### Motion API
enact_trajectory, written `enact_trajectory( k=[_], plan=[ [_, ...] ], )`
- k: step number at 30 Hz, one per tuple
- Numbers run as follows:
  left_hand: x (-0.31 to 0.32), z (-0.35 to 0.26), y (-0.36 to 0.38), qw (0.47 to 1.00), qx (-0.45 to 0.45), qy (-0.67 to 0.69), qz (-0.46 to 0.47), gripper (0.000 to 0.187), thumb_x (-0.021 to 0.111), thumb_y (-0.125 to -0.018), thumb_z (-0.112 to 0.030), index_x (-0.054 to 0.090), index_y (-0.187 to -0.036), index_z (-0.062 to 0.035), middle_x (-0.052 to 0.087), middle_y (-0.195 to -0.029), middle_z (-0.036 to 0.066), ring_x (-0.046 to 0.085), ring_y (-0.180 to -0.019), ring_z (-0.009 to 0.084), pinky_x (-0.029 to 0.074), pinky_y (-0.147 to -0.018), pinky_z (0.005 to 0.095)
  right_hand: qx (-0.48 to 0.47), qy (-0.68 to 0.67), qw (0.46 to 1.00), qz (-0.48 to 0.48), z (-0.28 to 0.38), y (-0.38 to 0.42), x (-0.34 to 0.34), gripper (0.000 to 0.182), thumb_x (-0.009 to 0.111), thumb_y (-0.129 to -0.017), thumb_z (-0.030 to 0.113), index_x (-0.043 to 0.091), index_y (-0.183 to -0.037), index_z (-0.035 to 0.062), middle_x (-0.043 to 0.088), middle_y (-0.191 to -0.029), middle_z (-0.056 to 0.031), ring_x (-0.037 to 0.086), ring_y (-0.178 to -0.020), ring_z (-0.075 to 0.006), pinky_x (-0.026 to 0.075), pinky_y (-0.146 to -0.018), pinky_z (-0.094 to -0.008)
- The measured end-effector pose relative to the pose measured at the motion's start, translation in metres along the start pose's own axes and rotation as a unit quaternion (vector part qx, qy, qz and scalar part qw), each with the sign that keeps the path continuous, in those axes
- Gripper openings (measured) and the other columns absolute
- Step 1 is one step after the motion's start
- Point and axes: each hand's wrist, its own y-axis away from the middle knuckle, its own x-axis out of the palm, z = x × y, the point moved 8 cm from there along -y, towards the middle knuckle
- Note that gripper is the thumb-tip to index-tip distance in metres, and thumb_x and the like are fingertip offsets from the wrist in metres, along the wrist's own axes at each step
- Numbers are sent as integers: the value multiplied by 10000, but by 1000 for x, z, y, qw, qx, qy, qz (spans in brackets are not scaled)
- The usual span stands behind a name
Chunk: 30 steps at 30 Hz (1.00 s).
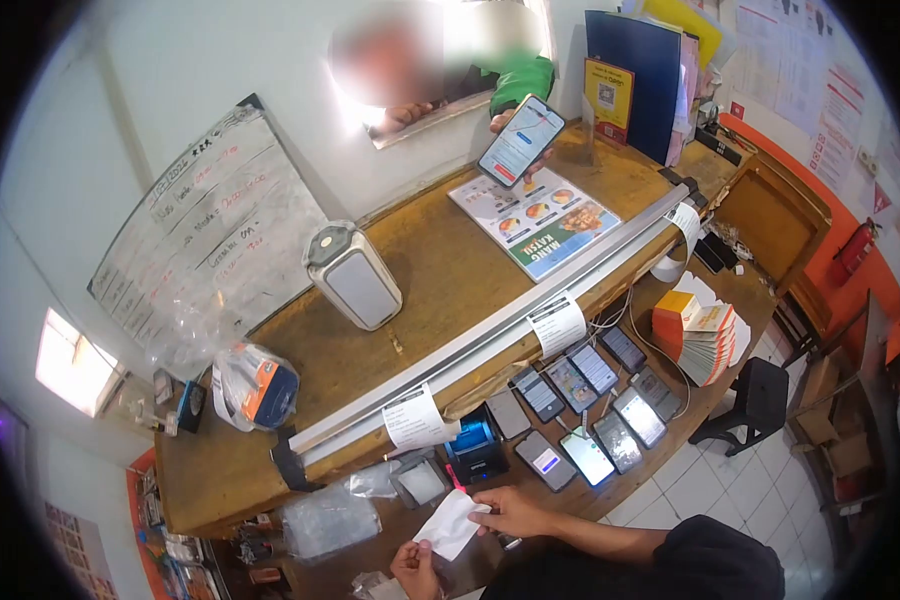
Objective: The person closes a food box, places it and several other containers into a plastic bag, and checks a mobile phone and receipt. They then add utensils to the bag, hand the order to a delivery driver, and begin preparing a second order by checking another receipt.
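A white slip of paper [452, 524] is held between my two hands at the bottom of the head view, over the lower counter. My left hand [416, 572] pinches its lower left edge. My right hand [510, 514] grips its right side with thumb and fingers. Just beyond the paper stand a blue and black device [478, 447] and a small grey device [420, 482]. Several phones lie in rows to the right, one with a lit screen [586, 457]. Clear plastic bags [330, 520] rest to the left.
On the upper counter [390, 345] are a napkin dispenser [355, 280], a laminated menu [540, 222] and a bagged item [255, 385]. Paper receipts [418, 417] hang along the metal rail [490, 335]. Through the window a person's hand holds out a phone [521, 140]. A black stool [755, 405] stands right.
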Motion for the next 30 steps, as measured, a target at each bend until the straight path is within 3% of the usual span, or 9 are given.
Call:
enact_trajectory(
  k=[4,7,11,12,17,21,22,26,30],
  plan=[
    [9,-20,-20,997,63,-3,-38,443,577,-1015,-262,494,-1394,-48,597,-1228,119,588,-1081,221,474,-920,329,30,99,994,-39,36,-16,-3,253,614,-952,155,633,-1125,-28,710,-924,-173,724,-738,-259,539,-677,-371],
    [35,-91,-28,997,58,49,29,535,537,-1032,-290,375,-1483,-51,497,-1385,147,482,-1271,272,376,-1072,383,-142,247,958,-30,48,-30,18,218,589,-925,118,625,-1082,-30,672,-902,-237,676,-800,-387,535,-719,-449],
    [43,-80,-48,993,79,61,57,442,531,-1033,-270,471,-1397,-26,548,-1328,131,534,-1210,265,436,-1019,380,-150,276,949,28,25,-53,53,175,589,-921,151,598,-999,-5,642,-791,-246,645,-749,-438,521,-681,-485],
    [48,-103,-51,937,22,348,-2,233,658,-962,-119,603,-1151,3,610,-1044,70,589,-893,110,489,-770,246,-199,242,949,23,37,-57,55,223,594,-949,201,575,-963,-21,642,-798,-250,647,-769,-439,516,-689,-481],
    [-2,-95,-56,991,-43,123,-41,194,572,-1025,-191,632,-1064,-11,662,-934,39,595,-864,94,477,-780,250,-109,294,882,350,105,-90,72,330,636,-953,337,627,-1062,25,698,-875,-183,673,-827,-387,533,-734,-456],
    [-30,-77,-40,983,10,152,-107,178,645,-982,-202,659,-1018,-28,651,-902,35,564,-820,90,465,-746,247,-135,389,888,203,243,-174,81,221,661,-957,200,679,-1068,10,710,-857,-71,672,-757,-119,551,-703,-302],
    [-34,-71,-34,983,17,146,-113,182,689,-956,-204,664,-1008,-32,646,-894,33,557,-812,92,464,-738,250,-270,285,912,120,278,-201,90,214,682,-937,192,672,-1018,-6,668,-755,-59,618,-724,-97,513,-666,-283],
    [-41,-65,-7,989,20,123,-81,384,926,-676,-181,660,-914,-38,602,-857,17,562,-785,101,467,-721,271,-414,456,780,-109,325,-344,118,426,700,-862,354,664,-917,-67,684,-832,-215,665,-739,-313,510,-682,-412],
    [-47,-78,13,994,98,53,-22,209,803,-844,-187,644,-880,-56,579,-794,13,533,-713,99,456,-654,280,-311,454,833,-52,318,-405,157,435,727,-819,333,658,-907,-88,663,-887,-300,662,-834,-392,498,-729,-472]
  ],
)
